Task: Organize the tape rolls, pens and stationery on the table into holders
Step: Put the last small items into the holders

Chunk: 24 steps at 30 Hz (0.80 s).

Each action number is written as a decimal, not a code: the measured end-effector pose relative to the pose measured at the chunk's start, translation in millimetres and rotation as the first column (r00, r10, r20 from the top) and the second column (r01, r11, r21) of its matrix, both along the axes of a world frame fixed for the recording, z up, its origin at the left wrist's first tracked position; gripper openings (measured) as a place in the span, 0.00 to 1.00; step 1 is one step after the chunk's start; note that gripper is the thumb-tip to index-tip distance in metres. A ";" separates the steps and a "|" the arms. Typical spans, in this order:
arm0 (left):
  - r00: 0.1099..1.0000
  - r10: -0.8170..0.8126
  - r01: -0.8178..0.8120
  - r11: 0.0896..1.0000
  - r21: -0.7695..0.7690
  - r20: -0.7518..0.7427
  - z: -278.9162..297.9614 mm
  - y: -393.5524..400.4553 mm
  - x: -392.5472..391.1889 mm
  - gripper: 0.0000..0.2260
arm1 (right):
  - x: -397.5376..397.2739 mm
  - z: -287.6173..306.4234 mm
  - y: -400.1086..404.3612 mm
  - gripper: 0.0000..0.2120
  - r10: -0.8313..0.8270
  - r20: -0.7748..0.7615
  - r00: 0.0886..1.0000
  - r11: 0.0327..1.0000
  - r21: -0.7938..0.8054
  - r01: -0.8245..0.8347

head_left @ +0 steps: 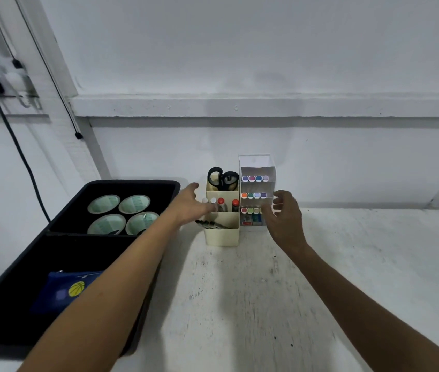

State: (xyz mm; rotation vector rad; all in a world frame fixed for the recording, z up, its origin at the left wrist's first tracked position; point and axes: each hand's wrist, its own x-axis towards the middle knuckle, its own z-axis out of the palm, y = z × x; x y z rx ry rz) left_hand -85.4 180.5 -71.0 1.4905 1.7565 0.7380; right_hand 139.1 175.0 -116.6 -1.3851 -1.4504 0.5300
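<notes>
Two hands flank the cream holder (pixel 222 232): left hand (pixel 195 208) spread against its left side, right hand (pixel 284 218) loosely curled, empty, just right.

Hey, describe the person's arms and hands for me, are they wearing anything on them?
Both forearms are bare as far as the frame shows: no sleeves in view. The left hand and right hand wear no gloves, and no watch, bracelet or ring can be seen. The fingers are slightly blurred, so small details such as nails cannot be made out.

Dim, soft light; wide-angle edge distortion
</notes>
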 end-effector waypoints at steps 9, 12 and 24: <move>0.981 0.091 -0.063 0.984 0.166 -0.168 27.8 -50.0 -104.6 0.32 | -113.2 49.1 -37.5 0.16 0.331 0.053 0.942 0.934 0.125 -0.335; 0.940 0.189 -0.146 0.975 0.169 -0.282 25.1 -81.5 -162.6 0.30 | -154.1 40.5 -51.9 0.19 0.442 0.083 0.893 0.897 -0.036 -0.440; 0.908 0.161 -0.178 0.984 -0.008 -0.387 -31.7 -136.6 -297.7 0.23 | -218.9 -14.1 -87.0 0.34 0.530 0.320 0.785 0.837 -0.348 -0.423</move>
